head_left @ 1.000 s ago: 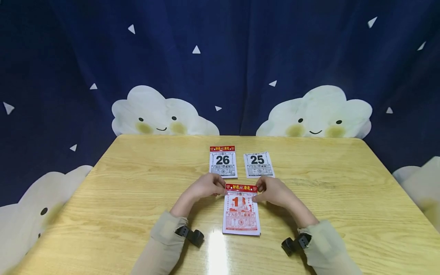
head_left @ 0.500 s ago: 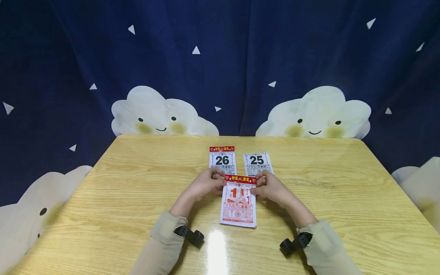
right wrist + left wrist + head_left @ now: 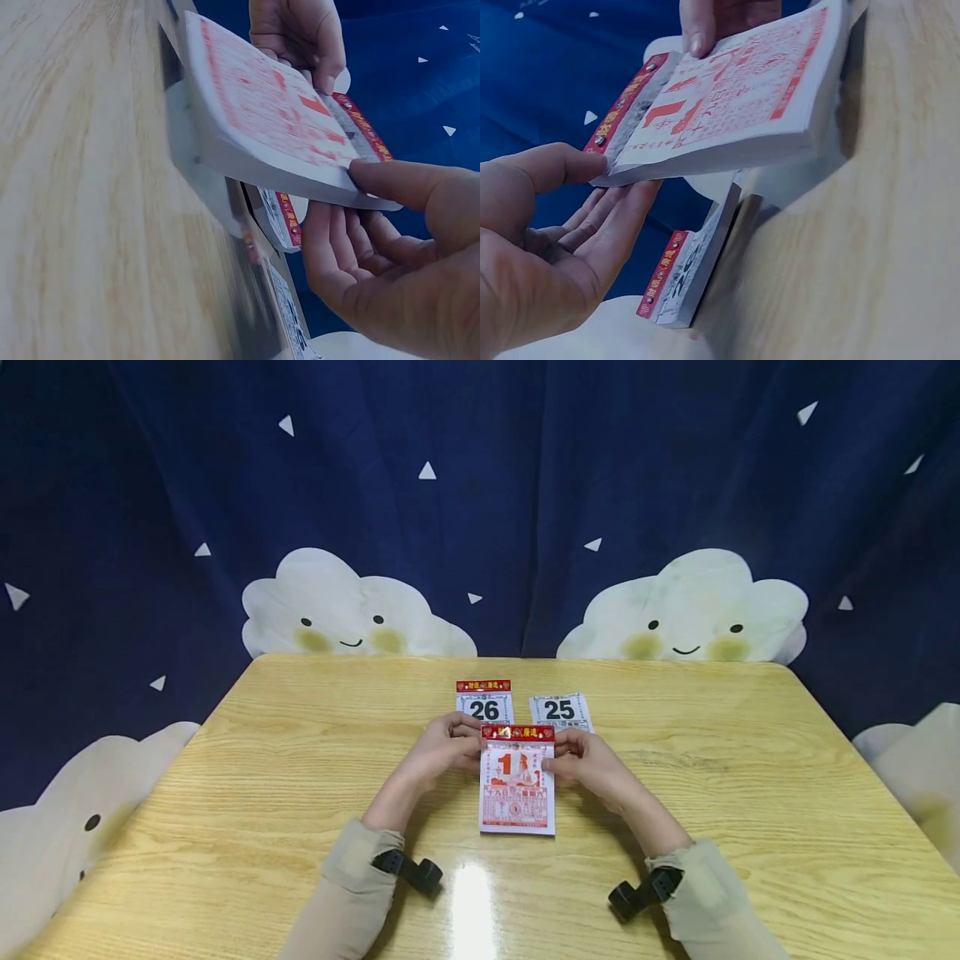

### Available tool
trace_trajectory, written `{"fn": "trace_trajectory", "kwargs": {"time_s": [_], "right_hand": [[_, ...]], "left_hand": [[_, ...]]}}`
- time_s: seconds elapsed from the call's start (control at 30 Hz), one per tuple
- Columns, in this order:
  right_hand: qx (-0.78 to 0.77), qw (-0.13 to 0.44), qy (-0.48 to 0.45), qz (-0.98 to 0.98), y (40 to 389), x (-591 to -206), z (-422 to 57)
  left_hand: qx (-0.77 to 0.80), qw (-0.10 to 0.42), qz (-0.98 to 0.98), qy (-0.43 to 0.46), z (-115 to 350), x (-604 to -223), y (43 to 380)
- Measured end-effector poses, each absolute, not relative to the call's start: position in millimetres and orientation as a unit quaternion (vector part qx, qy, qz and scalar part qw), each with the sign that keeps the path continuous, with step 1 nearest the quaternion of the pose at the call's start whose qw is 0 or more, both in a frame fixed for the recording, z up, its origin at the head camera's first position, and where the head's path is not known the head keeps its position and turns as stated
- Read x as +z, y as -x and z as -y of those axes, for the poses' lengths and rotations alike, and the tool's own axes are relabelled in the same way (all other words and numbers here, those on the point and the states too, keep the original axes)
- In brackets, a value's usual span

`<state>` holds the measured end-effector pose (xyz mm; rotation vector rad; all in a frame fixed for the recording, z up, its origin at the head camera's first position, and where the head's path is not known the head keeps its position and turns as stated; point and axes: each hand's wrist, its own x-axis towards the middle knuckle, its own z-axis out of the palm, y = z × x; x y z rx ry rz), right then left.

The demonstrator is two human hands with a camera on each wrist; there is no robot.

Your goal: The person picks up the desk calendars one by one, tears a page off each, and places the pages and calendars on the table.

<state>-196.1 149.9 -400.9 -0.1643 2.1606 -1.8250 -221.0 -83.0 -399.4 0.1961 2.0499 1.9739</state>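
A thick tear-off calendar (image 3: 517, 789) with a red header strip and a red "1" page is held up off the table between my two hands. My left hand (image 3: 446, 747) pinches its left edge near the top, thumb on the front and fingers behind, as the left wrist view shows. At the right edge my right hand (image 3: 592, 764) grips it the same way, plain in the right wrist view. Just behind it lies a smaller calendar (image 3: 483, 706) reading "26", its lower part hidden. Beside that, a loose sheet (image 3: 561, 710) reads "25", also partly covered.
All this is over a light wooden table (image 3: 300, 760). A dark blue curtain (image 3: 517, 510) with white triangles and smiling clouds hangs behind it. Each wrist wears a black strap with a small camera (image 3: 633, 897).
Both hands have lifted the held calendar and moved it away from the person. It now overlaps the lower parts of the "26" calendar and the "25" sheet.
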Motion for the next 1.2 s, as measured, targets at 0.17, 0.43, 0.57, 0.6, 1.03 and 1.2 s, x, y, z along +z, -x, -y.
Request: {"fn": "trace_trajectory", "kwargs": {"time_s": [0.17, 0.43, 0.57, 0.6, 1.03, 1.2], "right_hand": [[-0.636, 0.161, 0.070, -0.751, 195, -402, -148], [-0.651, 0.131, 0.088, -0.742, 195, -403, -148], [-0.664, 0.113, 0.105, -0.731, 196, -400, -150], [-0.668, 0.110, 0.108, -0.728, 197, -400, -151], [-0.674, 0.064, 0.088, -0.730, 205, -390, -149], [-0.676, 0.063, 0.107, -0.727, 211, -376, -150]], "left_hand": [[0.709, 0.122, -0.693, -0.047, 87, -396, 222], [0.719, 0.109, -0.685, -0.038, 88, -392, 222], [0.717, 0.113, -0.687, -0.044, 85, -391, 222], [0.717, 0.115, -0.686, -0.046, 85, -391, 222], [0.711, 0.130, -0.687, -0.072, 84, -389, 223], [0.737, 0.089, -0.666, -0.067, 79, -384, 226]]}}
